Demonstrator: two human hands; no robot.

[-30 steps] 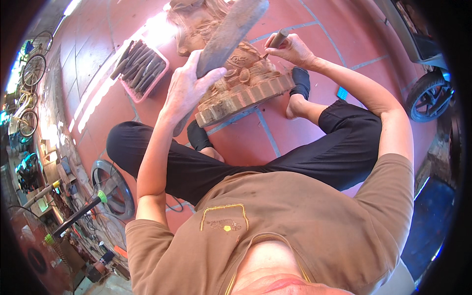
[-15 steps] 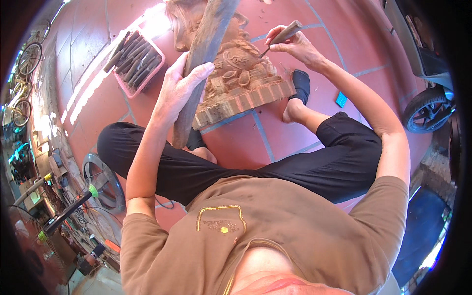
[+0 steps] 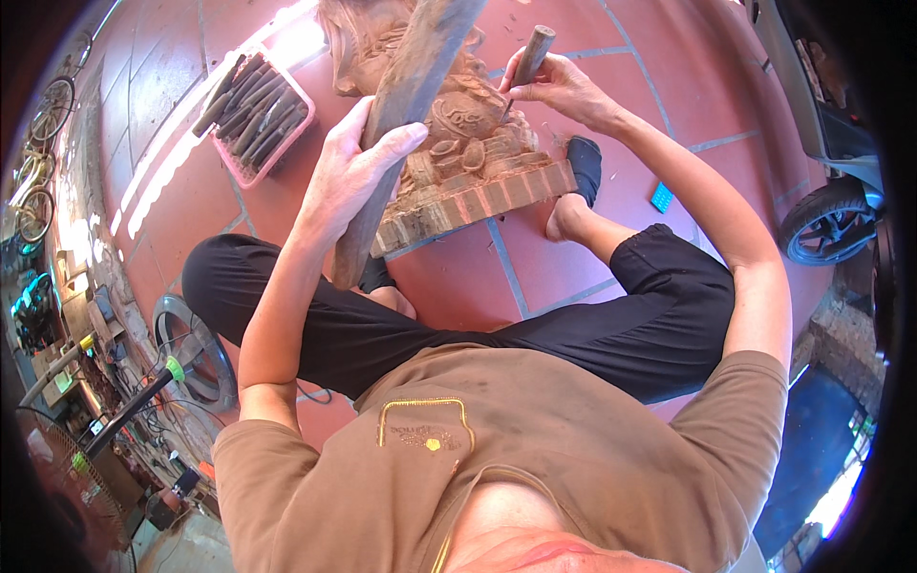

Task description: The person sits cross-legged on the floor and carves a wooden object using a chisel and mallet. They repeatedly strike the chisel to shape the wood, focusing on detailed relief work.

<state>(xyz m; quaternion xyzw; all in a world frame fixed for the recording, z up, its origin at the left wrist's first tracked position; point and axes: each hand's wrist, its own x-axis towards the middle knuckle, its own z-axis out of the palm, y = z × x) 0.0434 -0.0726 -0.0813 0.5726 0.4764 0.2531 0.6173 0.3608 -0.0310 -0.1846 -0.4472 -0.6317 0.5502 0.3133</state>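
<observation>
The carved reddish-brown wooden figure (image 3: 462,116) at upper centre seems mid-chiselling: the left hand (image 3: 355,172)'s fingers grip a long grey-brown wooden beater (image 3: 413,81), the right hand (image 3: 565,94)'s pinch a slim brown wood-handled chisel (image 3: 534,54), which needs steadying for a strike.

Single view: left fisheye of a head-worn pair, upright, unmirrored. Faces steeply down and forward past wearer's chin. Nearest to lens: brown short-sleeved fabric shirt (image 3: 564,449), filling lower middle. Bare left hand (image 3: 358,167) and bare right hand (image 3: 564,94) sit farther out, upper half. Carved reddish-brown wooden figure (image 3: 458,153) beyond, cropped by top edge. Rim curves straight lines; corners black.
</observation>
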